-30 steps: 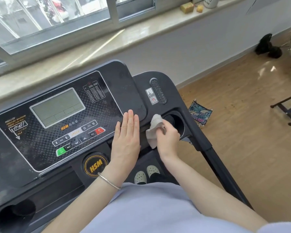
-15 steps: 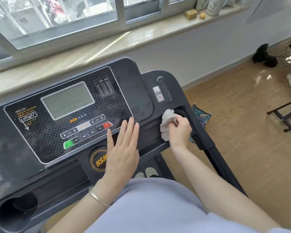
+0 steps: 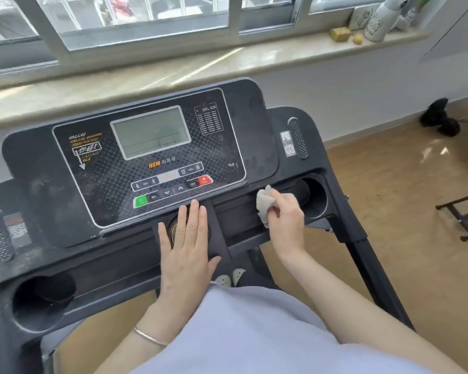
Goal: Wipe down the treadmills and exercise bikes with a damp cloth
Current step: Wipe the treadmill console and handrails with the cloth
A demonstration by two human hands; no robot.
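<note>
I am standing at the treadmill with its console in front of me, below the windowsill. My right hand has its fingers curled round a crumpled white cloth and presses it onto the black ledge under the console's lower right corner, just left of the right cup holder. The cloth sticks out on the thumb side of my fist and touches the plastic there. My left hand lies flat and holds nothing, with its fingers straight and close together. It rests on the centre panel below the console's bottom edge and covers most of a round gold-ringed badge. My middle fingertip reaches up to the bottom edge of the button panel, just under the arrow keys. A thin bracelet sits on my left wrist. The grey screen is blank, in the upper middle of the console. Below it a green button sits near the lower left and a red button toward the lower right. The left cup holder is at the near left corner, well apart from both hands. A QR sticker sits near the right edge, above the cloth. The console's dark surface looks dusty and smudged. Between my arms the toes of my pale shoes show below the ledge. At the windowsill's right end stand a yellow block and a white bottle.
</note>
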